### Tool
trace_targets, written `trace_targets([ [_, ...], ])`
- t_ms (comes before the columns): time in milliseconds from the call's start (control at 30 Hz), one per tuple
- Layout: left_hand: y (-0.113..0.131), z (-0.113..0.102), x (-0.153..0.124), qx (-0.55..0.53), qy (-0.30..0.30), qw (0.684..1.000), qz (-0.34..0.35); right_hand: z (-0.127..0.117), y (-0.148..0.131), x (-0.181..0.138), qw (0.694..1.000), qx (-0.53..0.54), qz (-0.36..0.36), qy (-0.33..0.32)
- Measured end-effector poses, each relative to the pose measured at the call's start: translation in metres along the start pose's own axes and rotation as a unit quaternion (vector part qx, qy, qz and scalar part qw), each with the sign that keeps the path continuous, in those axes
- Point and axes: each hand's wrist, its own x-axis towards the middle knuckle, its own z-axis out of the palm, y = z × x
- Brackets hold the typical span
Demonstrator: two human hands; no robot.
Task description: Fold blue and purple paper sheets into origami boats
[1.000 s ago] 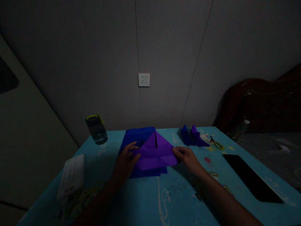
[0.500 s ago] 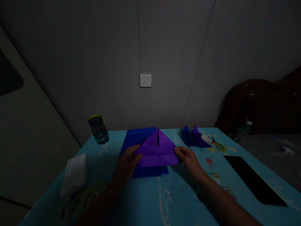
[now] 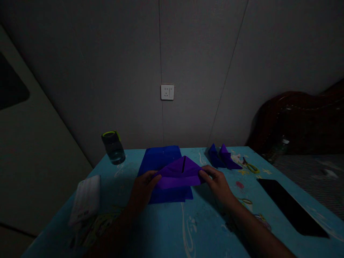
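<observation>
A folded sheet of purple paper [image 3: 177, 173], with a peaked top, a dark slit in it and a band along its lower edge, is held up between my two hands. My left hand [image 3: 145, 184] pinches its left corner, thumb in front. At the right corner, my right hand [image 3: 215, 179] grips it between thumb and fingers. Beneath and behind it, blue paper sheets [image 3: 161, 156] lie on the table. Two folded paper boats, one blue [image 3: 215, 157] and one purple [image 3: 228, 159], stand at the back right.
The blue patterned tablecloth [image 3: 166, 229] covers the table. On the left are a water bottle [image 3: 114, 148] and a white power-bank-like block [image 3: 86, 197]. Toward the right lie yellow-handled scissors [image 3: 252, 168] and a flat black slab [image 3: 290, 206]. A wall socket [image 3: 167, 92] is behind.
The purple paper has tipped so that its peak sits lower and it looks flatter. Both hands keep their hold at its corners. The view has shifted very slightly.
</observation>
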Motion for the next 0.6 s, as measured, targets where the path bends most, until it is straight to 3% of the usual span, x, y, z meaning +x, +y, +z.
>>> trace_targets([
  [133, -0.006, -0.006, 0.002, 0.098, 0.026, 0.985, 0.142, -0.005, -0.001, 0.001, 0.991, -0.093, -0.086, 0.029],
  [233, -0.016, -0.01, 0.002, 0.185, 0.073, 0.941, 0.274, -0.008, 0.001, 0.001, 0.98, -0.149, -0.114, 0.073],
  [300, -0.021, -0.012, 0.002, 0.246, 0.107, 0.911, 0.314, -0.01, 0.003, 0.0, 0.975, -0.168, -0.121, 0.078],
  [467, -0.023, -0.014, -0.002, 0.321, 0.095, 0.885, 0.322, -0.01, 0.001, -0.003, 0.986, -0.14, -0.084, 0.033],
  [600, -0.023, -0.011, -0.004, 0.3, 0.066, 0.915, 0.263, -0.005, -0.001, -0.006, 0.995, -0.092, -0.04, 0.023],
])
